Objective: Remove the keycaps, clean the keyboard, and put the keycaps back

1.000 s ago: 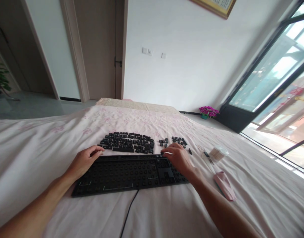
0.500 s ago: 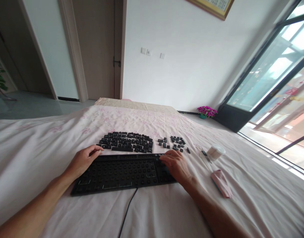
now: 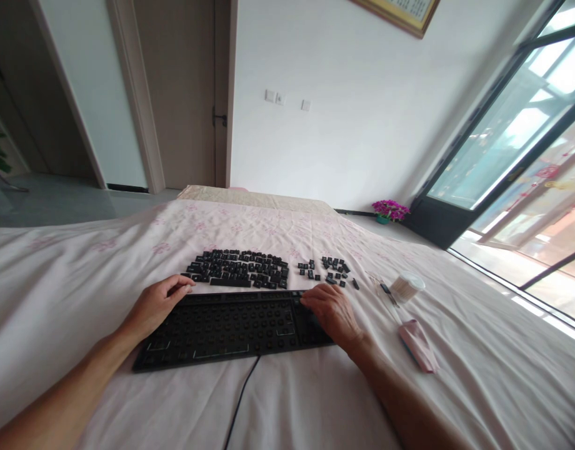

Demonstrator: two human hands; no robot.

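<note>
A black keyboard (image 3: pixel 231 328) with its keycaps off lies slightly tilted on the pale cloth, its cable (image 3: pixel 244 390) running toward me. My left hand (image 3: pixel 163 299) is at its rear left corner, fingers curled and thumb close to the index finger, closed on the corner. My right hand (image 3: pixel 332 312) lies over the right-hand section, its bent fingers on the rear part of the keyboard; the hand covers some of that section. Just behind the keyboard lies a large group of loose black keycaps (image 3: pixel 240 267), with a smaller group (image 3: pixel 335 265) to the right.
Right of the keyboard are a clear tub of cotton swabs (image 3: pixel 408 287), a thin dark-handled tool (image 3: pixel 389 294) and a folded pink cloth (image 3: pixel 417 347). The wrinkled flowered bedsheet (image 3: pixel 287 406) covers the surface. Farther off are a door (image 3: pixel 179 94) and a pot of magenta flowers (image 3: pixel 390 211).
The view has shifted very slightly. Both hands, the keyboard and the keycaps stay where they were.
</note>
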